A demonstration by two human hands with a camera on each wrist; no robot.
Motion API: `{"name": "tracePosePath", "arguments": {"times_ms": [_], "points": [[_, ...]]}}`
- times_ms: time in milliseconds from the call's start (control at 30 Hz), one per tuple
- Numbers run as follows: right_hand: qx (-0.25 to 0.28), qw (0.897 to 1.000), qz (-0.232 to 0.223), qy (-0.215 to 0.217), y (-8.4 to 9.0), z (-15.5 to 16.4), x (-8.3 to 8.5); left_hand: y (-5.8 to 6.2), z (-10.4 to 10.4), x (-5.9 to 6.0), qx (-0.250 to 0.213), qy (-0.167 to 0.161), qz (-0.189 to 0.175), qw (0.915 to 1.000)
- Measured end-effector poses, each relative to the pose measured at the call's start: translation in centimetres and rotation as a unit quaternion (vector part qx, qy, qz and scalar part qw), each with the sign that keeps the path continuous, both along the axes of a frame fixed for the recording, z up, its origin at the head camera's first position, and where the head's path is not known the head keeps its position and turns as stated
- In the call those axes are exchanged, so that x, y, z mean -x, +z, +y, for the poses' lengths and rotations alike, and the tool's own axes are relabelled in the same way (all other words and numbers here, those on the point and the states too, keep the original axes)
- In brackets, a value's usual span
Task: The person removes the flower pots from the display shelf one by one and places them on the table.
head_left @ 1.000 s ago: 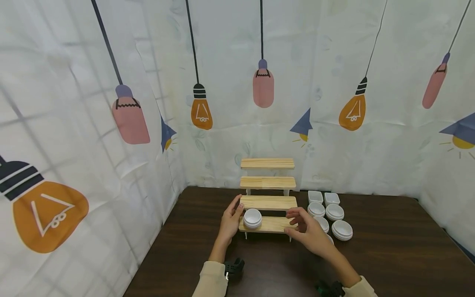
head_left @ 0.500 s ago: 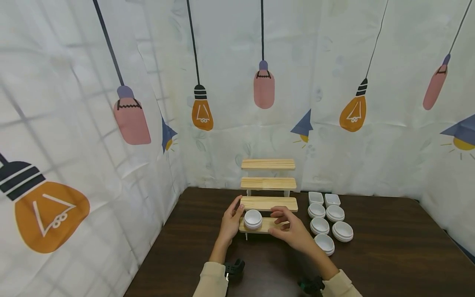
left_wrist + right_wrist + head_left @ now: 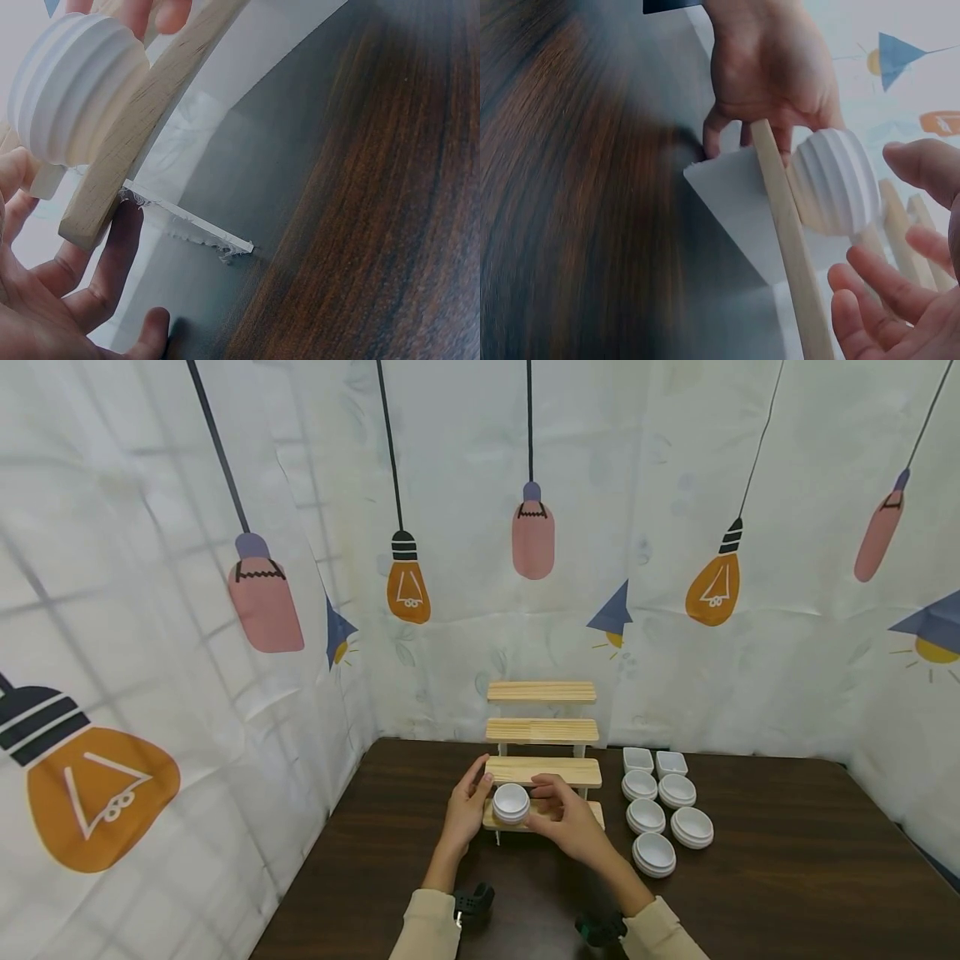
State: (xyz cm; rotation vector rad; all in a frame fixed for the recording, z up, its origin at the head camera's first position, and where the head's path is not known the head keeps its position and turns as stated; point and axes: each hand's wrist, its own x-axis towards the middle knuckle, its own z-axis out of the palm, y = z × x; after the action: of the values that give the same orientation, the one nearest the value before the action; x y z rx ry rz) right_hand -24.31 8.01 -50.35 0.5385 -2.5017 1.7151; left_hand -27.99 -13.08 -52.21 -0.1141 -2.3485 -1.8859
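Observation:
A stack of white round bowls (image 3: 512, 804) stands at the left end of the lowest plank (image 3: 595, 812) of a stepped wooden stand. In the left wrist view the stacked bowls (image 3: 79, 90) show ribbed sides. My left hand (image 3: 463, 810) is at the stand's left end, its thumb beside the bowls. Its lower fingers (image 3: 112, 255) reach past the plank's end. On the other side, my right hand (image 3: 570, 828) is at the bowls' right side, thumb and fingers spread. In the right wrist view its fingertips (image 3: 855, 262) are close to the bowls (image 3: 836, 180), with a gap showing.
Higher wooden planks (image 3: 542, 729) rise behind in steps. To the right on the dark table (image 3: 780, 860) stand several stacks of round white bowls (image 3: 654, 855), with square white dishes (image 3: 637, 760) at the back. A patterned curtain (image 3: 465, 652) hangs behind the table.
My right hand has moved left along the lowest plank, from its right end to beside the bowls. My left hand and the bowls stay where they were.

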Motion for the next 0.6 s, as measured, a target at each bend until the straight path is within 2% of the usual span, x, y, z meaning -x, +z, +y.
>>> {"name": "tracePosePath", "arguments": {"times_ms": [300,600], "points": [[0.014,1.0,0.002,-0.018,-0.3,-1.8,0.2,0.0,-0.1,0.0,-0.005,-0.002,-0.004,1.0],[-0.001,0.999,0.011,-0.047,-0.3,-2.6,0.2,0.1,0.0,-0.2,-0.002,-0.001,-0.004,1.0]]}}
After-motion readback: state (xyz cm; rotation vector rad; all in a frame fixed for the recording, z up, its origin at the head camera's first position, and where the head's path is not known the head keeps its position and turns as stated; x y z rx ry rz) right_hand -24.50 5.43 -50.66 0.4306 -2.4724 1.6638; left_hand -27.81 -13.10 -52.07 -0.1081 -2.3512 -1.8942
